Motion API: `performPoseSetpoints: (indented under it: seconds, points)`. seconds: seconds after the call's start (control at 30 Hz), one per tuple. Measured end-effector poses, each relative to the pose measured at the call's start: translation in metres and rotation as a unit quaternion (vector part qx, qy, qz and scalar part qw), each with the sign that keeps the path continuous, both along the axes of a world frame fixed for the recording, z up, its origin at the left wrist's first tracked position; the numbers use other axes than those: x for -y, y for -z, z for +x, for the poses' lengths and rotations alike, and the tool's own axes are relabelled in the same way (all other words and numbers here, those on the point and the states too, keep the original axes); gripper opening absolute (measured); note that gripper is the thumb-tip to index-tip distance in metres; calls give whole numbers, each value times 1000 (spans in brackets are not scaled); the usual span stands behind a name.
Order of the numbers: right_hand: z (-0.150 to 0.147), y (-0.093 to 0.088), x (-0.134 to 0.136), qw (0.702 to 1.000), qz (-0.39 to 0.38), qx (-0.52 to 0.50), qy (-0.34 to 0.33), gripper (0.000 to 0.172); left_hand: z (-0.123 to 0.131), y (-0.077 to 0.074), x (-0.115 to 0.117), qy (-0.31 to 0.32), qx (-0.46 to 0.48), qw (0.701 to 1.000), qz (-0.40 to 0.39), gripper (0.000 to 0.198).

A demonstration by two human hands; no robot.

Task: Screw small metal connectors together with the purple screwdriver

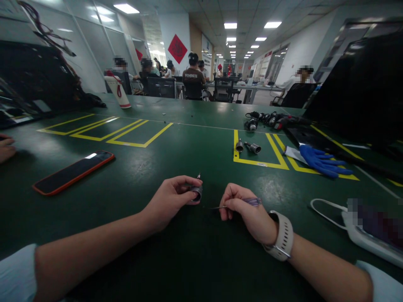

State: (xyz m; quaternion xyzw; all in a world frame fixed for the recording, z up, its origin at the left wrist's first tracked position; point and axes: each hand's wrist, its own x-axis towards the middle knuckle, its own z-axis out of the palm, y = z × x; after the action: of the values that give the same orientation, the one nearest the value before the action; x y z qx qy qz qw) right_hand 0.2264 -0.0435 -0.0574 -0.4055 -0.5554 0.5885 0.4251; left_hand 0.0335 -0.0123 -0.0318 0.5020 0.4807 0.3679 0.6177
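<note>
Between the thumb and fingers of my left hand (176, 195) is a grey metal cup-shaped part (197, 192), its thin stem pointing up and its open end facing down toward me. My right hand (241, 205) is closed around a slim screwdriver (252, 201) with a see-through purplish handle. The screwdriver's thin dark shaft points left at the metal part, with a gap between them. Two similar metal parts, one upright (239, 145) and one on its side (253, 147), are inside a yellow-taped box on the green table (195, 147).
An orange-edged phone (74, 172) lies at left, near another person's hand (6, 149). Behind it stands a paper cup (119, 90). To the right are a blue glove (324, 160), dark metal fittings (252, 121), a white corded device (374, 239) and a large black screen (362, 88).
</note>
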Motion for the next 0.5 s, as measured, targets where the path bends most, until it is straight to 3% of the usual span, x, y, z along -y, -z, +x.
performPoseSetpoints:
  seconds: [0.5]
  points:
    - [-3,-4,2,999,25,39,3,6,4,-1,5,7,0,1000,-25,19]
